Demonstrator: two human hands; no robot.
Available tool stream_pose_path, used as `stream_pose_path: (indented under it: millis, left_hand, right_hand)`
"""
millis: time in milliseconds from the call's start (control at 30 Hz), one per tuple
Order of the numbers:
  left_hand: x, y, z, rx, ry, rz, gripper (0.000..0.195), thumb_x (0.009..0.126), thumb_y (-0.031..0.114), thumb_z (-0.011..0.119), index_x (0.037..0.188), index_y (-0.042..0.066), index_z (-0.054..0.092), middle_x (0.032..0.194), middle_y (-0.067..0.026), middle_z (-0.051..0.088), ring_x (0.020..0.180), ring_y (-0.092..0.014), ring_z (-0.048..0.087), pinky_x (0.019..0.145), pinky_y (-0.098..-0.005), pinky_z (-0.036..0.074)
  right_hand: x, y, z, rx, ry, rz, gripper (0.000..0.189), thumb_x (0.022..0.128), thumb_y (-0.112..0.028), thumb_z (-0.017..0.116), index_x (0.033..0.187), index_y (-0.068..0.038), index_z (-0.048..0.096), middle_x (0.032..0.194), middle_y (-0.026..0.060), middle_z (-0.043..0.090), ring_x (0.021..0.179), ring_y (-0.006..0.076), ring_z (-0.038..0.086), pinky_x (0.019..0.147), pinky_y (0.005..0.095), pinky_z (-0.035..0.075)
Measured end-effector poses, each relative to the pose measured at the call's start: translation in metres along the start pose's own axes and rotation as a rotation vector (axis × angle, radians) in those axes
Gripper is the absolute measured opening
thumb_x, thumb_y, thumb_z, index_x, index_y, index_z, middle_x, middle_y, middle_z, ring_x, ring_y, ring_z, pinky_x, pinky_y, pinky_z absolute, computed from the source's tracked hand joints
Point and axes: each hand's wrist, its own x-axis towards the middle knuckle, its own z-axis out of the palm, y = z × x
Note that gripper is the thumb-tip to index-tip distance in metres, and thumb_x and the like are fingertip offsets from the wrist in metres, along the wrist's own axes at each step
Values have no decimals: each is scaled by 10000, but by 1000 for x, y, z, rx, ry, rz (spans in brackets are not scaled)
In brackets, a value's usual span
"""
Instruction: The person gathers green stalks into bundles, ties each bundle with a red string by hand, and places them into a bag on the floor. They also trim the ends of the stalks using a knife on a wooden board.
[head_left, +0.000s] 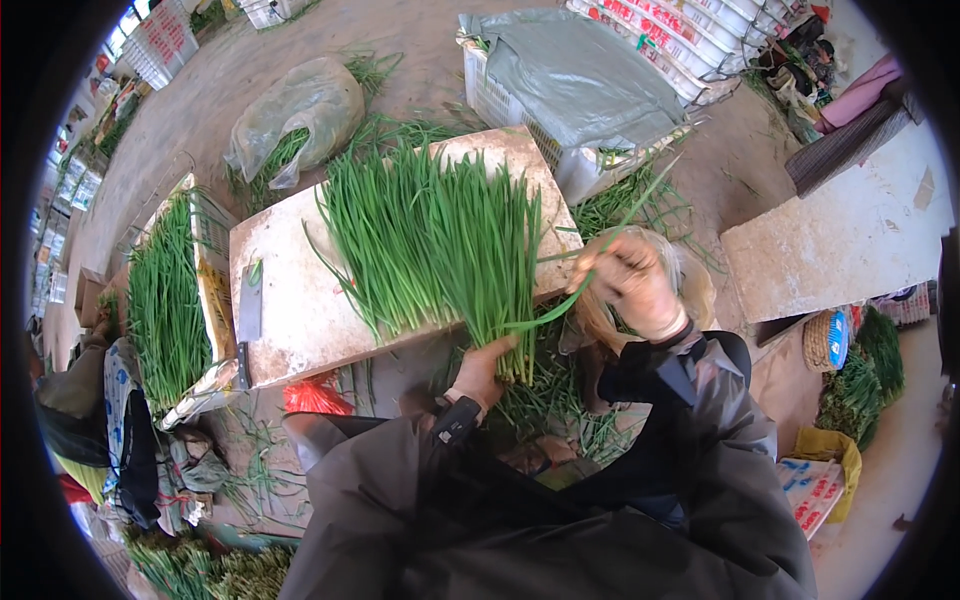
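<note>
My left hand (480, 375) is closed round the pale lower stems of a bunch of garlic chives (491, 262). The leaves of that bunch fan out over the right part of a worn, soil-stained board (300, 315). Directly left of it, more garlic chives (382, 232) lie side by side on the board, stem ends at the near edge. My right hand (630, 281), blurred, is off the board's right end. It grips a long green leaf (555, 315) that runs across to the stems by my left hand. Part of the leaf sticks up past my fingers.
A cleaver (251, 315) lies at the board's left end, beside a crate of chives (169, 300). Red plastic strands (319, 395) hang below the near edge. Beyond the board are a plastic bag (300, 112) and a sheet-covered crate (510, 112). Another board (832, 232) stands to the right.
</note>
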Motion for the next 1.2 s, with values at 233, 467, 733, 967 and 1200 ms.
stream_pose_path:
  millis: [233, 467, 733, 967, 1200]
  left_hand:
    - [5, -3, -9, -84, 1, 25, 253, 947, 116, 709, 1170, -2, 705, 1014, -115, 748, 833, -263, 735, 684, -394, 604]
    - [5, -2, -16, -24, 10, 25, 296, 947, 159, 711, 1209, 24, 692, 1076, -102, 739, 886, -244, 715, 757, -394, 584]
    - [3, 2, -2, 40, 2, 6, 241, 945, 184, 705, 1138, 39, 698, 967, -93, 738, 829, -253, 711, 704, -393, 570]
    - [1, 11, -14, -50, -79, -57, 251, 952, 229, 696, 1125, 48, 678, 956, -79, 703, 817, -246, 688, 695, -375, 555]
    - [3, 7, -18, -131, -181, -60, 263, 960, 225, 675, 1162, 59, 659, 1023, -97, 698, 943, -279, 680, 813, -433, 564]
  right_hand:
    - [-1, -34, -30, -391, -824, 668, 203, 938, -98, 721, 1100, 20, 749, 1017, 121, 775, 913, 187, 714, 844, 300, 548]
    - [-38, 111, -62, -1516, -693, 992, 734, 747, -568, 783, 1148, 44, 720, 1082, 240, 739, 1061, 390, 698, 928, 452, 538]
    - [-33, 258, -124, -965, -177, 320, 480, 867, -233, 749, 1297, -47, 649, 1202, 196, 697, 1151, 361, 650, 988, 443, 508]
    - [-19, 215, -105, -1416, -592, -439, 315, 916, -156, 713, 1213, -59, 670, 1088, 140, 724, 1022, 359, 692, 865, 422, 565]
    - [-2, 82, -63, -244, 20, 748, 328, 1022, -388, 662, 964, -72, 728, 865, 18, 706, 672, 123, 648, 577, 274, 490]
